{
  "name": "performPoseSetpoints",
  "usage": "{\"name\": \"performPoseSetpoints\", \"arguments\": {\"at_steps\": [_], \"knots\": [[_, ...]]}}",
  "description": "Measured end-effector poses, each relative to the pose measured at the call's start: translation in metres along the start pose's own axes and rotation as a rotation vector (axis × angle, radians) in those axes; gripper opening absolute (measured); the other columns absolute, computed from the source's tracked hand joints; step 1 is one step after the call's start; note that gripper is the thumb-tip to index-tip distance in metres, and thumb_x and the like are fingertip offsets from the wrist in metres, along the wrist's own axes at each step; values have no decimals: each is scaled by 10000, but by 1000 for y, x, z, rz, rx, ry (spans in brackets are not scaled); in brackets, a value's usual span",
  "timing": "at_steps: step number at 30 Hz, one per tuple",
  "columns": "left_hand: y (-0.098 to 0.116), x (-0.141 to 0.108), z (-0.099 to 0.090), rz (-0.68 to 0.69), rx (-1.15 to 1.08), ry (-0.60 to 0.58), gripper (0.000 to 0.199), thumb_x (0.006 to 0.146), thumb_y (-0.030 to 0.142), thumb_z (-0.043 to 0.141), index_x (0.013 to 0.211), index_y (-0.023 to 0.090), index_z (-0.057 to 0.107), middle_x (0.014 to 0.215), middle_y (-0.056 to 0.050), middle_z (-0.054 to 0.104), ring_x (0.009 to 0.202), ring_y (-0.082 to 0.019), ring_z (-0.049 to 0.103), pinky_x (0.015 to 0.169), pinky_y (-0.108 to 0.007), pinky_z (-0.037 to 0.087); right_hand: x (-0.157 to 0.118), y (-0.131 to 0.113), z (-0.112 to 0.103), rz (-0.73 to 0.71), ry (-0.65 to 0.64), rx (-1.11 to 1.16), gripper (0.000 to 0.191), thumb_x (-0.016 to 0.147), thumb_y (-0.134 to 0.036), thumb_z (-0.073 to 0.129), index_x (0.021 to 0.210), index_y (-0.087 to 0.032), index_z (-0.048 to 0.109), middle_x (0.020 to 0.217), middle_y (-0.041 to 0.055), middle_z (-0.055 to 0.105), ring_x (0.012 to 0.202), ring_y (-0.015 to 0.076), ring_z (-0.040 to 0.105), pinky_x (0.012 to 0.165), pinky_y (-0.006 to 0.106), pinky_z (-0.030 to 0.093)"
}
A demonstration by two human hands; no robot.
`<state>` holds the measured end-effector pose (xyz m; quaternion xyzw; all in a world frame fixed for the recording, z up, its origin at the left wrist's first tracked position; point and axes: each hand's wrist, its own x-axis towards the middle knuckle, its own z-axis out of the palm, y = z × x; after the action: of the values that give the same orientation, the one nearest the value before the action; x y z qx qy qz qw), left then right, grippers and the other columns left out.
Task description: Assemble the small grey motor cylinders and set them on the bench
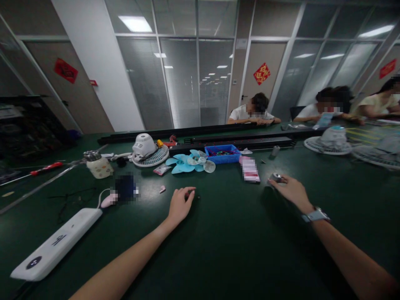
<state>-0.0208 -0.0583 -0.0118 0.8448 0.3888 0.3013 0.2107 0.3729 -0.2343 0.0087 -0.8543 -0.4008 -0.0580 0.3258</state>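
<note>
My left hand [180, 205] hovers low over the green table, thumb and forefinger bent close together. Whatever lies between them is too dark and small to make out. A tiny dark piece [198, 197] is just right of its fingertips. Farther right, my right hand [292, 191], with a watch on the wrist, has its fingers closed around a small silver metal cylinder [276, 176], like a small motor. Beyond that hand stands a grey cylinder [275, 151]. Blue fan blades [183, 163] and a pink-and-white packet [250, 168] lie between and beyond the two hands.
A blue tray [223, 159] of small parts sits beyond the blades. White fan housings stand at left [145, 146] and right [333, 139]. A white power bank-like bar [59, 243], a patterned jar [98, 166] and a red-handled tool [46, 168] lie left. People [253, 110] sit across the table.
</note>
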Motion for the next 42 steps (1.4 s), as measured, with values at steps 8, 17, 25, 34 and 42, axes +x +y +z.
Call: {"name": "performPoseSetpoints", "arguments": {"at_steps": [8,17,25,34,42], "knots": [[0,1,0,-18,-22,18,288,922,338,471,1087,243,687,868,-48,666,840,-229,568,749,-333,424,-9,-3,-1,-101,131,-77,698,740,-599,579,1215,-88,559,1106,224,589,1005,405,555,855,573,432],[-4,0,3,-78,-91,124,274,938,338,452,1076,181,628,955,-80,662,881,-225,593,792,-348,459,-86,-163,61,-972,-230,30,434,959,-324,507,1389,-285,464,1444,10,384,1326,194,371,1106,394,331],[-2,-2,2,-60,-88,137,243,926,328,473,1052,186,625,874,-58,651,850,-218,589,780,-335,463,-94,-204,104,-1060,-343,94,269,931,-116,525,1150,-182,666,1179,37,618,1108,179,578,969,343,455],[1,-2,0,-76,-90,116,281,932,357,459,1094,183,609,876,-62,637,869,-230,580,773,-351,457,-47,-129,42,-812,-79,22,261,910,-183,553,1126,-239,690,1089,7,658,966,170,630,864,301,499],[0,0,2,-97,-100,103,277,922,366,479,1093,189,607,884,-59,642,870,-230,585,760,-347,454,1,-7,-20,-313,236,-195,342,907,-384,492,1080,-202,725,983,84,679,813,279,639,656,344,455]]}}
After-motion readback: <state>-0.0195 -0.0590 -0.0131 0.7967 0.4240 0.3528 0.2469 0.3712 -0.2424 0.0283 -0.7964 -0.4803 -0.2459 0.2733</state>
